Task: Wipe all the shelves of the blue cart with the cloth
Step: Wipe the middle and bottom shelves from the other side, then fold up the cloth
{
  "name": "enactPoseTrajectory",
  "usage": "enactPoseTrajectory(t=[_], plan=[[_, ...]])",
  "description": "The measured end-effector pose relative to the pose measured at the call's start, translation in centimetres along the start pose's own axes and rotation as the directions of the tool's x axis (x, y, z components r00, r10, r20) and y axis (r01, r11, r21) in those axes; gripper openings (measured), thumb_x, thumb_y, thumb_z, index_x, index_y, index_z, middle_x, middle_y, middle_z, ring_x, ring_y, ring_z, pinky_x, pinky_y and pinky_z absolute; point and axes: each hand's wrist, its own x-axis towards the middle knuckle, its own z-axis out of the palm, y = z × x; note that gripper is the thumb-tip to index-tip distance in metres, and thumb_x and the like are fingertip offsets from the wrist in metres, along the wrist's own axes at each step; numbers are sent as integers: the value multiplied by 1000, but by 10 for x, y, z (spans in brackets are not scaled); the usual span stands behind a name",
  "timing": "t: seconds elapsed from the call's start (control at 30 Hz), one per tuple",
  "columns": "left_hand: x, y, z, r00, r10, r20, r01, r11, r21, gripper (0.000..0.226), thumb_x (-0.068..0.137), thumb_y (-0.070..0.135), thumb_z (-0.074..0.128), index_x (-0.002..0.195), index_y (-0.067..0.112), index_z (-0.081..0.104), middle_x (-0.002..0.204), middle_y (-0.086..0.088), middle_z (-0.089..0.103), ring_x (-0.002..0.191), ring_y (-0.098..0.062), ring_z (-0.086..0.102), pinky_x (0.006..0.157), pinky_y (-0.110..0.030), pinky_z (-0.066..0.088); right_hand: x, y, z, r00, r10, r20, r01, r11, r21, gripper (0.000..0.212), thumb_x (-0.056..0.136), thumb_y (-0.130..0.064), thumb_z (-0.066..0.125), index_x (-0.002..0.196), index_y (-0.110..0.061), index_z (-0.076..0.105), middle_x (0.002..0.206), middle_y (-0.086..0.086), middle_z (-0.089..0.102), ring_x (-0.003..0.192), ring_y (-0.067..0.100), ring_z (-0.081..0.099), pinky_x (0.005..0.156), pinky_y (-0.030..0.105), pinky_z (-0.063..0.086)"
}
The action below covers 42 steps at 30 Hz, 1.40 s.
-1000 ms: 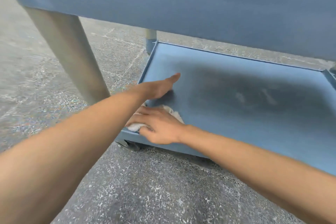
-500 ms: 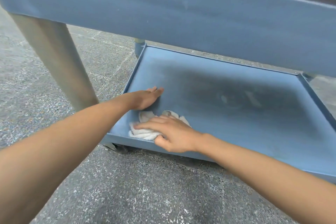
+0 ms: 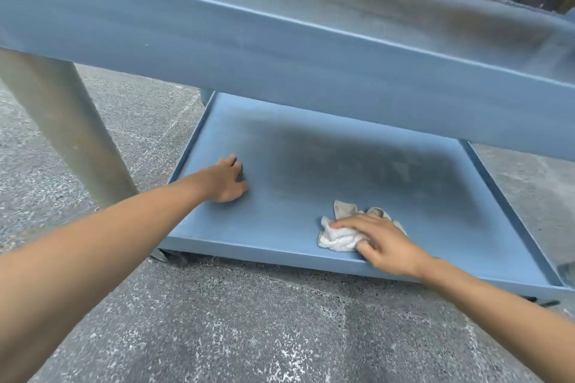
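Observation:
The blue cart's bottom shelf (image 3: pixel 389 171) lies low in front of me, dusty grey in the middle. Above it runs the wide upper shelf (image 3: pixel 280 50). A crumpled white cloth (image 3: pixel 339 235) rests near the bottom shelf's front edge, right of centre. My right hand (image 3: pixel 382 241) presses on the cloth and grips it, fingers pointing left. My left hand (image 3: pixel 228 179) rests on the shelf's left part, fingers curled down against the surface, holding nothing.
A grey round cart leg (image 3: pixel 62 130) stands at the left. Speckled concrete floor (image 3: pixel 249 329) surrounds the cart. A caster (image 3: pixel 174 256) shows under the front left corner. The shelf's raised rim (image 3: pixel 513 205) bounds the right side.
My right hand has slid the cloth from the front left corner to the right along the front edge. The view has risen, so the upper shelf's top now shows.

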Motion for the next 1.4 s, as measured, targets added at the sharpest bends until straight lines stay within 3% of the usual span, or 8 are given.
enactPoseTrajectory(t=[0.23, 0.33, 0.47, 0.63, 0.77, 0.9, 1.27, 1.4], plan=[[-54, 80, 15, 943, 295, -155, -328, 902, -281, 25, 91, 33, 60, 106, 17, 72, 119, -5, 68, 118, -24, 58, 90, -27, 44, 14, -37, -14, 961, 229, -156, -136, 881, 454, 56, 88, 8, 57, 127, -32, 60, 123, -11, 70, 105, -4, 65, 92, 9, 43], [-92, 120, 6, 969, 246, 17, -133, 579, -805, 41, 71, 46, 59, 103, 24, 70, 112, -2, 73, 102, -17, 66, 79, -26, 45, 14, -75, -28, 905, 336, -259, -104, 768, 632, 50, 89, 10, 62, 123, -27, 58, 112, -18, 68, 96, -19, 63, 83, 2, 44], [-141, 142, -18, 963, 191, 193, 149, 220, -964, 56, 68, 49, 67, 114, 17, 69, 117, -8, 74, 105, -23, 69, 98, -40, 51, -4, -135, -56, 870, 441, -220, -104, 600, 793, 53, 87, 10, 73, 132, -14, 55, 124, 1, 66, 104, -8, 65, 93, 9, 48], [-215, 140, -59, 978, 110, 178, 149, 230, -962, 24, 85, 5, 75, 107, 12, 74, 106, -10, 78, 103, -27, 74, 91, -38, 59, -54, -201, -114, 915, 396, -78, -201, 614, 763, 68, 78, -6, 88, 136, -21, 56, 137, 8, 50, 121, 9, 57, 95, 9, 46], [-285, 141, -117, 926, 186, 328, 277, 255, -926, 37, 82, 5, 79, 116, 0, 68, 106, -17, 76, 93, -29, 75, 82, -40, 62, -93, -238, -189, 926, 353, 136, -338, 610, 717, 90, 78, -21, 91, 152, -27, 39, 150, 0, 41, 140, 17, 41, 117, 44, 40], [-347, 156, -180, 863, 291, 413, 286, 392, -875, 49, 73, 26, 89, 116, 8, 72, 109, -13, 77, 100, -30, 75, 91, -43, 58, -127, -269, -268, 924, 270, 272, -378, 530, 759, 111, 71, -18, 96, 158, -29, 28, 151, -8, 45, 140, 4, 44, 113, 16, 34], [-455, 239, -382, 762, 497, 414, 159, 476, -865, 26, 90, 32, 75, 104, 10, 76, 103, -13, 77, 95, -27, 74, 78, -30, 59, -217, -326, -495, 935, 340, 98, -295, 595, 748, 30, 81, -35, 88, 108, -25, 77, 112, -18, 75, 106, -4, 65, 85, 5, 43], [-467, 297, -436, 767, 546, 337, 45, 478, -877, 24, 91, 22, 73, 106, 4, 75, 99, -15, 76, 89, -24, 72, 77, -32, 58, -246, -326, -555, 915, 404, -8, -232, 543, 807, 28, 87, -18, 83, 113, -11, 72, 106, 4, 77, 97, 24, 72, 82, 36, 58]])
